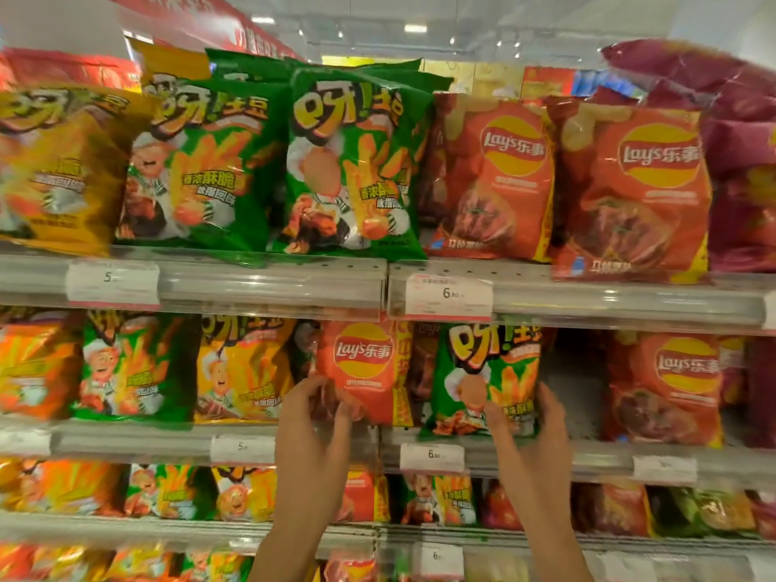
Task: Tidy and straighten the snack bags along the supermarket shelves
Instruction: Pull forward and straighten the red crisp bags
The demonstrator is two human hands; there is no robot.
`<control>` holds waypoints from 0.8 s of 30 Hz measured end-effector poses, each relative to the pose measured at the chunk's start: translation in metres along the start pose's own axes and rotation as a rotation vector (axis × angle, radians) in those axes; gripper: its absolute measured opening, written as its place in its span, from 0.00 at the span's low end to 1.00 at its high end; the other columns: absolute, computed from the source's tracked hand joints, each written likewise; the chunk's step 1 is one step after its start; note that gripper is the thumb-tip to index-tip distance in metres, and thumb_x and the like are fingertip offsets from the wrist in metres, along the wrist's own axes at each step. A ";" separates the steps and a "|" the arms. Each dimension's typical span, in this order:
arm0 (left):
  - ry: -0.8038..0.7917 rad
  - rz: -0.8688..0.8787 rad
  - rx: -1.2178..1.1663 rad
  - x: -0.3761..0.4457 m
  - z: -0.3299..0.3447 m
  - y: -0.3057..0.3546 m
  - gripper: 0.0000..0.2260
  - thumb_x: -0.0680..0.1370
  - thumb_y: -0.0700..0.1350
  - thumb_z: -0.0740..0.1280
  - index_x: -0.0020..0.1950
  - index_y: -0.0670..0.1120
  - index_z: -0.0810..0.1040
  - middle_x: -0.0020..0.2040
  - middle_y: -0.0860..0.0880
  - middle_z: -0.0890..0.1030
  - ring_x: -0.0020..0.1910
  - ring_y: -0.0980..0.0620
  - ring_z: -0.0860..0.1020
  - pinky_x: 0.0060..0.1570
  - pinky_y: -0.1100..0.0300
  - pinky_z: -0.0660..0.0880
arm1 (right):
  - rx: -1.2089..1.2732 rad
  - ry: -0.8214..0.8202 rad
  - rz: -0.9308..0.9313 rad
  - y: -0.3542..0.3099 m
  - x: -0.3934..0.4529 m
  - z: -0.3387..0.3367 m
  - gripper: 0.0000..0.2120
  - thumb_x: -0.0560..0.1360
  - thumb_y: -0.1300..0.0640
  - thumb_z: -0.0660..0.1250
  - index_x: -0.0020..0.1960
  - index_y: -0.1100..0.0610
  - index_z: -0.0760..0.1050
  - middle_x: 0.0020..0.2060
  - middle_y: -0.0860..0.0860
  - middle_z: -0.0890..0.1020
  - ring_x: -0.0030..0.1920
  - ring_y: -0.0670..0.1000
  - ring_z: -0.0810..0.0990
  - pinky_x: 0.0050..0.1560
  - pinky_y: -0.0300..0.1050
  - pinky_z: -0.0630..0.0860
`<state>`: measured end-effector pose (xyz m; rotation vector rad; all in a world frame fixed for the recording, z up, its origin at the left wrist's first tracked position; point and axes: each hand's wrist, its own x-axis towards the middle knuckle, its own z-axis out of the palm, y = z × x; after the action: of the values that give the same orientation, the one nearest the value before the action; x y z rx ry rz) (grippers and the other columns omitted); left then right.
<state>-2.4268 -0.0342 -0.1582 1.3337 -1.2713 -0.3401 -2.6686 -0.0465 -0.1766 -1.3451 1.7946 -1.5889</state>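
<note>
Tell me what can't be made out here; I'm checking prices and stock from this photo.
- Price tags, head view: digits after the first are blurred and too small.
- Lower part of the red chip bag: covered by the left hand.
- Right edge of the green bag: covered by the right hand.
- Purple bags: cut off by the right edge.

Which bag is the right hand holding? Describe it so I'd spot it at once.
Find the second shelf from the top, above the 6.80 price tag. The right hand grips a green fries bag, the only green one between orange-red Lay's bags.
</note>
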 end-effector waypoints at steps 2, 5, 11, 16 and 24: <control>-0.050 -0.032 0.010 0.006 0.003 -0.002 0.22 0.78 0.56 0.66 0.70 0.52 0.69 0.60 0.59 0.73 0.57 0.62 0.72 0.56 0.62 0.70 | 0.007 -0.012 -0.019 -0.004 0.004 -0.005 0.43 0.69 0.33 0.70 0.77 0.50 0.62 0.70 0.46 0.73 0.70 0.48 0.72 0.69 0.50 0.70; -0.117 -0.082 0.004 0.020 0.009 -0.004 0.32 0.74 0.62 0.67 0.74 0.50 0.66 0.64 0.56 0.72 0.62 0.58 0.71 0.60 0.58 0.71 | 0.053 -0.098 -0.027 -0.011 0.017 -0.013 0.44 0.66 0.35 0.74 0.76 0.48 0.63 0.59 0.32 0.75 0.58 0.34 0.75 0.60 0.37 0.73; -0.284 -0.212 -0.087 0.051 0.016 -0.007 0.41 0.63 0.60 0.76 0.71 0.52 0.62 0.61 0.53 0.75 0.55 0.55 0.76 0.51 0.64 0.73 | 0.054 -0.304 0.070 -0.022 0.044 -0.012 0.44 0.53 0.33 0.80 0.63 0.36 0.63 0.49 0.32 0.81 0.49 0.28 0.78 0.39 0.26 0.74; -0.277 -0.300 -0.067 0.067 0.021 -0.016 0.41 0.59 0.58 0.78 0.66 0.48 0.65 0.58 0.49 0.78 0.56 0.48 0.79 0.55 0.49 0.79 | 0.093 -0.349 0.079 -0.010 0.058 -0.007 0.50 0.47 0.29 0.82 0.65 0.35 0.67 0.52 0.31 0.83 0.54 0.34 0.81 0.54 0.38 0.77; -0.261 -0.334 -0.209 0.069 0.022 -0.014 0.38 0.57 0.53 0.81 0.63 0.50 0.70 0.52 0.52 0.81 0.48 0.56 0.80 0.30 0.67 0.78 | 0.095 -0.328 0.063 -0.011 0.064 -0.011 0.45 0.47 0.27 0.81 0.60 0.37 0.71 0.50 0.32 0.84 0.50 0.34 0.82 0.51 0.38 0.79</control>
<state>-2.4134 -0.1051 -0.1420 1.3495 -1.1833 -0.8818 -2.7030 -0.0934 -0.1447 -1.3968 1.5301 -1.3143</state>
